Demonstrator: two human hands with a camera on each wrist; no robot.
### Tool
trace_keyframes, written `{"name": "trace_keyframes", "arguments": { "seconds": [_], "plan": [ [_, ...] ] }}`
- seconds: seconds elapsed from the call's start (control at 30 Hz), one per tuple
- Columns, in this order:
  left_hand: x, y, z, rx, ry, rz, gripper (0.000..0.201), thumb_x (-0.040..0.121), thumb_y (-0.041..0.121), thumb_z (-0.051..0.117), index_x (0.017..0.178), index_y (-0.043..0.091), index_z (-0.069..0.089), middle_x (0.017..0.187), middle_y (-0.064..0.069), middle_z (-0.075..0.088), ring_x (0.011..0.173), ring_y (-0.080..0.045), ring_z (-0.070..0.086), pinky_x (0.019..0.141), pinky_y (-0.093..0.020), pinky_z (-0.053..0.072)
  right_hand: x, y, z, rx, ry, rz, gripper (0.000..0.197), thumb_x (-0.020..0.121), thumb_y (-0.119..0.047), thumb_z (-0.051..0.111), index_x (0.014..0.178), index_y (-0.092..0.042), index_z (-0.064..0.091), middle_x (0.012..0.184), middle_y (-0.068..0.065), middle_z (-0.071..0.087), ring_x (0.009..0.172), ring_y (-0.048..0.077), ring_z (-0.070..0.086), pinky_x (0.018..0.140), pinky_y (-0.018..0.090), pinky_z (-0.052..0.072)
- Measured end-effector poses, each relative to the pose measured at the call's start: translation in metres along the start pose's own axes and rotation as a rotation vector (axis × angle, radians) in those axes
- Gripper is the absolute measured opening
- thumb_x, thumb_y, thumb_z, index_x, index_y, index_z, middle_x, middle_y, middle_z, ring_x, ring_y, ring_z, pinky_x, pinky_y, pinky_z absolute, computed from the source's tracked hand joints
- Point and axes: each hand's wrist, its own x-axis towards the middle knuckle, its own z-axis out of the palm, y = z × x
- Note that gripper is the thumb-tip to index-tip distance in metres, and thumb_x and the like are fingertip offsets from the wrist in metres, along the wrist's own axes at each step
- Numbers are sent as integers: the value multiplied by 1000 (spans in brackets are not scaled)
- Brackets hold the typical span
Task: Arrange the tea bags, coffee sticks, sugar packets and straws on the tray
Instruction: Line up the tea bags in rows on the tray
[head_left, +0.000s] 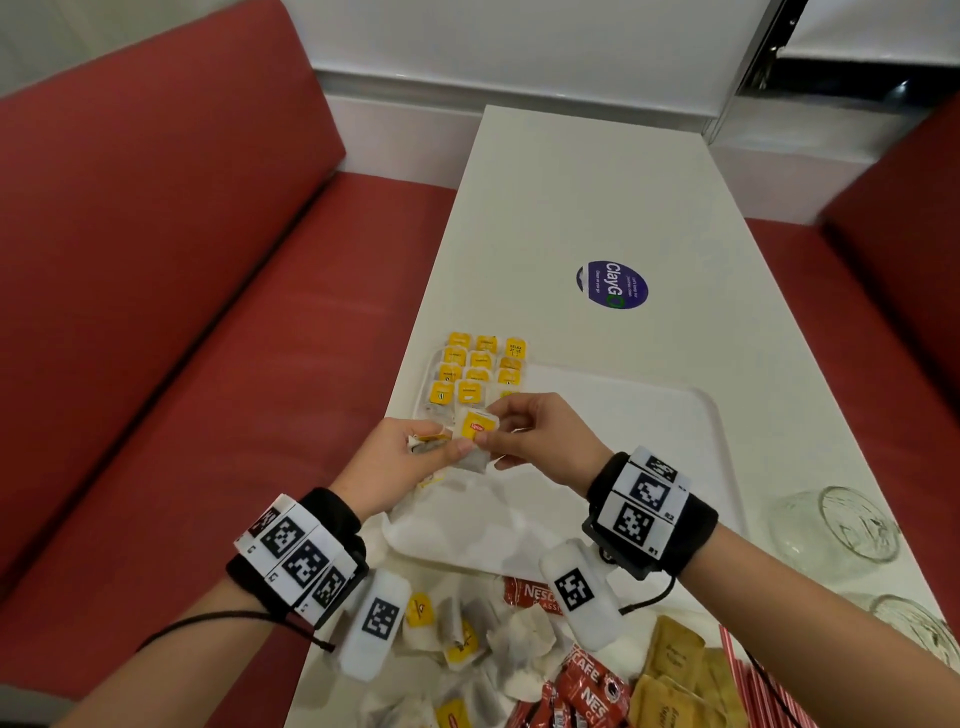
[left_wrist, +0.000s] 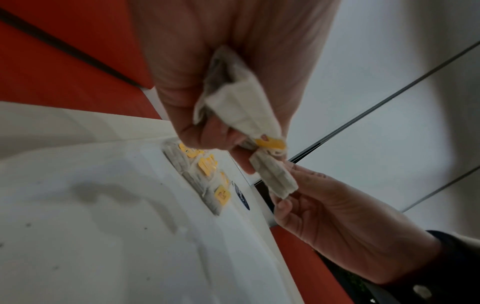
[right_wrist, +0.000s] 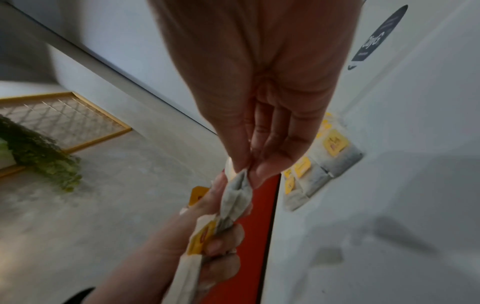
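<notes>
Pinching one tea bag (head_left: 475, 441) between them, both hands meet at the centre of the head view: the left hand (head_left: 400, 462) clutches a small bunch of tea bags (head_left: 431, 446), and the right hand (head_left: 540, 441) grips the single bag by its yellow tag end. Just above them, rows of tea bags (head_left: 475, 374) lie in neat lines on the upper left corner of the white tray (head_left: 649, 415). Along the bottom edge of the frame sit a loose heap of tea bags (head_left: 483, 644), red coffee sticks (head_left: 582, 691), brown sugar packets (head_left: 675, 670) and red striped straws (head_left: 737, 670). A round blue sticker (head_left: 613, 285) marks the table (head_left: 597, 197) in the upper middle.

In the left wrist view, the left hand (left_wrist: 221, 67) fills the top, fingers curled round the bunched bags (left_wrist: 233, 98); the right hand (left_wrist: 337, 222) at lower right pinches the lower bag (left_wrist: 275, 179). The arranged rows (left_wrist: 207, 174) show at centre.

In the right wrist view, the right hand (right_wrist: 259, 92) hangs from the top, fingertips (right_wrist: 265, 170) nipping the bag (right_wrist: 237, 195), while the left hand (right_wrist: 197, 242) at lower centre clenches its bunch (right_wrist: 200, 238). The rows (right_wrist: 319, 164) lie at right.
</notes>
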Motion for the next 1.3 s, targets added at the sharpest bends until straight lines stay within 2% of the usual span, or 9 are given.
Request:
{"name": "trace_keyframes", "arguments": {
  "seconds": [0.1, 0.3, 0.47, 0.57, 0.73, 0.83, 1.0, 1.13, 1.3],
  "plan": [
    [8, -12, -6, 90, 66, -28, 20, 83, 34, 68, 89, 16, 75, 88, 6, 73, 87, -2, 64, 76, -18, 44, 6, 10, 5, -24, 2, 21, 18, 79, -4, 71, 88, -14, 58, 60, 0, 61, 55, 11, 63, 62, 24, 57],
    [33, -32, -16, 195, 87, -105, 37, 77, 43, 74, 100, 14, 73, 103, -3, 72, 104, -12, 63, 86, -24, 47, 23, 19, 11, 49, 40, 87, 22, 80, -2, 70, 87, -12, 52, 60, 4, 61, 55, 13, 63, 60, 25, 57],
    [50, -36, -25, 262, 100, -147, 54, 71, 47, 75, 108, 8, 70, 102, -10, 71, 92, -18, 66, 69, -26, 48, 41, 17, 17, -3, 47, 58, 20, 81, 3, 66, 74, -12, 55, 65, 6, 59, 55, 12, 61, 60, 24, 57],
    [57, -31, -29, 360, 123, -168, 40, 78, 32, 75, 105, 3, 69, 107, -18, 67, 101, -24, 63, 68, -26, 44, 48, 16, 18, -72, -25, 58, 11, 82, 3, 64, 86, -6, 67, 77, 4, 62, 65, 11, 61, 68, 20, 57],
    [68, -25, -35, 481, 66, -198, 24, 81, 28, 72, 95, 9, 71, 97, -7, 67, 89, -14, 56, 70, -22, 38, 55, 15, 18, -248, -61, 61, 24, 83, -6, 66, 106, -7, 69, 84, 1, 64, 68, 2, 59, 63, 3, 45],
    [74, -23, -35, 561, 43, -201, 14, 82, 27, 71, 81, 14, 65, 82, -9, 59, 78, -15, 48, 61, -24, 36, 58, 14, 20, -340, -59, 28, 28, 82, -8, 65, 110, -10, 68, 87, -3, 61, 77, 5, 57, 69, 10, 43],
    [81, -22, -35, 610, 48, -219, 15, 82, 29, 69, 82, 14, 69, 70, -2, 58, 76, -19, 52, 50, -15, 31, 61, 11, 22, -480, -90, -20, 34, 82, -8, 63, 117, -11, 64, 81, -6, 58, 83, 10, 54, 76, 18, 40],
    [89, -26, -36, 637, 74, -228, 37, 81, 33, 71, 111, 11, 68, 109, -11, 66, 105, -25, 58, 75, -23, 38, 58, 8, 20, -592, -65, -92, 37, 82, -14, 66, 118, -13, 63, 90, -4, 49, 94, 12, 49, 83, 22, 39],
    [93, -26, -36, 668, 92, -226, 34, 79, 33, 72, 106, 13, 70, 109, -11, 68, 106, -27, 59, 81, -28, 43, 48, 8, 19, -713, -185, -110, 34, 84, -20, 66, 117, -14, 64, 115, 9, 53, 96, 21, 59, 88, 30, 46]
  ]
}}
